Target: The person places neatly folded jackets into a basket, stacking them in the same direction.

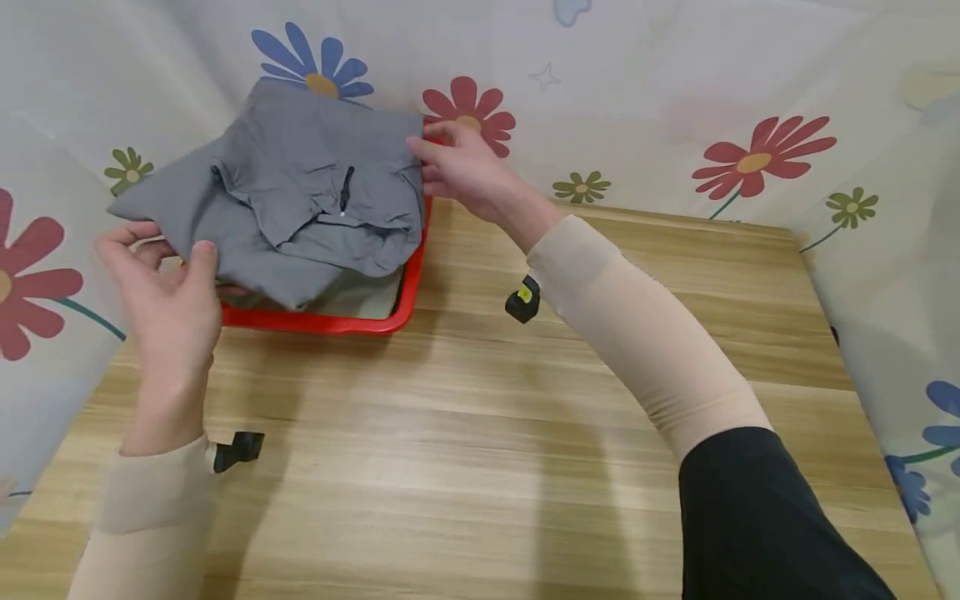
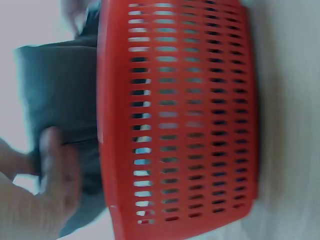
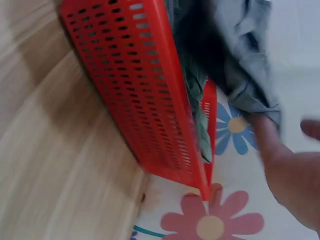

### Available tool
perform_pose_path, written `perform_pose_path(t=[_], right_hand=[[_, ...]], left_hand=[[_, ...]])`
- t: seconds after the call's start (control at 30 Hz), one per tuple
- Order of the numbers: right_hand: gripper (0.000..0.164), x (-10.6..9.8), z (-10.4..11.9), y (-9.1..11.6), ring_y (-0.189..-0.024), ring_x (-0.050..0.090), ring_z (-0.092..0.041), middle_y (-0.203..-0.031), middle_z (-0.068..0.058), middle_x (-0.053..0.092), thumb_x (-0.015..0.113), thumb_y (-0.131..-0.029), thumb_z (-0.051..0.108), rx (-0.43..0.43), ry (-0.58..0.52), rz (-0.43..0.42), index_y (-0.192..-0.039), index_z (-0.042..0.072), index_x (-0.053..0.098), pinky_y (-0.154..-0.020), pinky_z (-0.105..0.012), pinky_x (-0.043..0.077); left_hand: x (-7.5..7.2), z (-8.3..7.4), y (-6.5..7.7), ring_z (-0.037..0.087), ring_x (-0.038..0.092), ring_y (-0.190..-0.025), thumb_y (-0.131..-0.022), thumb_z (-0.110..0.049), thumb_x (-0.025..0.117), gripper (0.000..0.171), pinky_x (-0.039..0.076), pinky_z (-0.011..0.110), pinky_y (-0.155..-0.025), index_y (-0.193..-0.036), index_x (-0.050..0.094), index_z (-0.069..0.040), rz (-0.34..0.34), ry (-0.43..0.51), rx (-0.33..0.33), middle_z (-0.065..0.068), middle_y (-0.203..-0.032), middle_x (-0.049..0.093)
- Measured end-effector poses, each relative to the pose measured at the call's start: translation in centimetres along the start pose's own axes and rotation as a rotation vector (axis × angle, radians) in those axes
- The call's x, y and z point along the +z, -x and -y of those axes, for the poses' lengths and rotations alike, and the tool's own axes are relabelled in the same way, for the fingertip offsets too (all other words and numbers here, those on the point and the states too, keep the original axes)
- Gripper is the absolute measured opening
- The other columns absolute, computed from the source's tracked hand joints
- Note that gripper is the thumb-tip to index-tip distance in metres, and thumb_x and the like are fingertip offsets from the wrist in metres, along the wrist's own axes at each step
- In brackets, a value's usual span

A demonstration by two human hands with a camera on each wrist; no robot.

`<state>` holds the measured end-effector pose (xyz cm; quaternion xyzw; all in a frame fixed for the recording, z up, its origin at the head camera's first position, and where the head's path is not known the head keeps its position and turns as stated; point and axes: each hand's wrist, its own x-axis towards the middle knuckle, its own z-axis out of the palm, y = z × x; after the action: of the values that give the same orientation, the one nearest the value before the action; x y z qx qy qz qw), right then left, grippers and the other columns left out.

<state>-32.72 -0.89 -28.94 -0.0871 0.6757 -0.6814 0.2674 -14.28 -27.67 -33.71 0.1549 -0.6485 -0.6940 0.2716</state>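
Note:
A folded grey garment [image 1: 315, 167] with a black cord pull [image 1: 347, 190] lies bunched over the red basket [image 1: 322, 323], covering most of its opening. The left hand [image 1: 165, 292] holds the garment's drooping left side, thumb in front and fingers along the lower edge. In the left wrist view its fingers lie blurred against the dark cloth [image 2: 60, 90]. At the garment's right edge, the right hand [image 1: 468, 171] pinches the cloth with its fingertips. The right wrist view shows the grey cloth [image 3: 242, 65] raised above the basket rim, with a finger at its hem.
Grey-green cloth [image 1: 360, 296] lies in the basket beneath the garment. The basket has slotted walls and stands on a wooden table [image 1: 420, 433], close to a floral backdrop [image 1: 615, 83]. Black wrist camera mounts [image 1: 523, 300] stick out from both sleeves.

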Motion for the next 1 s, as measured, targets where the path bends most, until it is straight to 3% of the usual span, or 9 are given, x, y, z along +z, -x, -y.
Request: perform_pose_path(t=[0.1,0.2,0.27,0.37,0.5,0.67,0.77,0.87,1.0], right_hand=[[0.066,0.6,-1.0,0.1,-0.118,0.063,-0.029,-0.137,-0.015,0.056,0.063,-0.103,0.016,0.125,0.045,0.141,-0.157,0.004,0.026,-0.097,-0.038,0.054],[0.068,1.4,-2.5,0.5,-0.11,0.067,-0.032,-0.131,-0.02,0.059,0.063,-0.102,0.01,0.166,0.06,0.184,-0.156,0.002,0.023,-0.095,-0.042,0.055],[0.065,2.0,-3.2,0.6,-0.099,0.07,-0.031,-0.123,-0.021,0.061,0.064,-0.102,0.008,0.147,0.077,0.16,-0.154,0.003,0.025,-0.092,-0.041,0.057],[0.06,2.9,-4.1,0.5,-0.082,0.071,-0.028,-0.105,-0.02,0.064,0.067,-0.1,0.006,0.068,0.069,0.082,-0.149,0.005,0.033,-0.085,-0.039,0.059],[0.046,4.2,-5.1,0.5,-0.07,0.069,-0.025,-0.087,-0.02,0.063,0.066,-0.098,-0.002,-0.065,-0.036,0.015,-0.139,0.004,0.044,-0.077,-0.036,0.061],[0.021,5.4,-5.3,1.1,-0.072,0.07,-0.023,-0.087,-0.018,0.065,0.063,-0.099,-0.003,-0.071,-0.276,0.011,-0.119,0.001,0.058,-0.078,-0.034,0.06],[0.018,5.7,-5.0,1.6,-0.079,0.073,-0.025,-0.095,-0.02,0.067,0.063,-0.1,-0.001,-0.014,-0.358,0.069,-0.118,-0.002,0.062,-0.083,-0.035,0.059],[0.024,5.4,-4.9,1.9,-0.082,0.074,-0.027,-0.1,-0.022,0.07,0.064,-0.1,0.0,0.049,-0.201,0.179,-0.123,-0.004,0.061,-0.083,-0.036,0.059],[0.032,4.8,-5.5,2.2,-0.068,0.069,-0.022,-0.094,-0.019,0.071,0.065,-0.101,0.008,0.034,0.26,0.345,-0.13,-0.002,0.06,-0.071,-0.027,0.059]], left_hand=[[-0.1,0.7,0.9,0.014,0.064,-0.06,-0.098,-0.009,0.066,0.037,0.057,0.025,-0.053,-0.122,0.039,-0.016,0.151,-0.188,-0.044,0.01,-0.11,0.047],[-0.7,0.5,1.5,0.006,0.062,-0.063,-0.102,-0.022,0.063,0.027,0.054,0.02,-0.054,-0.12,0.046,-0.012,0.258,-0.525,-0.005,0.008,-0.102,0.054],[-1.0,0.0,1.4,0.007,0.058,-0.068,-0.102,-0.03,0.063,0.03,0.047,0.019,-0.058,-0.118,0.055,-0.007,0.248,-0.732,0.08,0.009,-0.097,0.059],[-1.3,-0.5,0.6,0.021,0.054,-0.099,-0.1,-0.032,0.064,0.044,0.042,0.03,-0.08,-0.129,0.06,0.0,0.212,-0.887,0.194,0.02,-0.113,0.058],[-1.7,-0.2,-0.9,0.046,0.035,-0.131,-0.099,-0.027,0.066,0.057,0.031,0.059,-0.102,-0.143,0.051,0.006,0.319,-1.009,0.232,0.033,-0.139,0.043],[-0.7,0.8,-1.2,0.047,0.053,-0.112,-0.101,-0.034,0.066,0.054,0.043,0.062,-0.091,-0.137,0.057,0.006,0.57,-1.079,0.165,0.031,-0.125,0.059],[0.0,1.2,-1.1,0.041,0.063,-0.1,-0.101,-0.034,0.064,0.048,0.049,0.058,-0.083,-0.13,0.061,0.004,0.57,-1.063,0.149,0.028,-0.115,0.066],[0.1,1.2,-1.1,0.042,0.061,-0.097,-0.101,-0.021,0.059,0.038,0.046,0.056,-0.082,-0.128,0.058,0.006,0.436,-1.033,0.209,0.029,-0.111,0.064],[0.5,0.9,-1.4,0.049,0.046,-0.116,-0.097,-0.004,0.05,0.041,0.036,0.06,-0.094,-0.136,0.05,0.009,0.301,-0.965,0.325,0.031,-0.126,0.05]])
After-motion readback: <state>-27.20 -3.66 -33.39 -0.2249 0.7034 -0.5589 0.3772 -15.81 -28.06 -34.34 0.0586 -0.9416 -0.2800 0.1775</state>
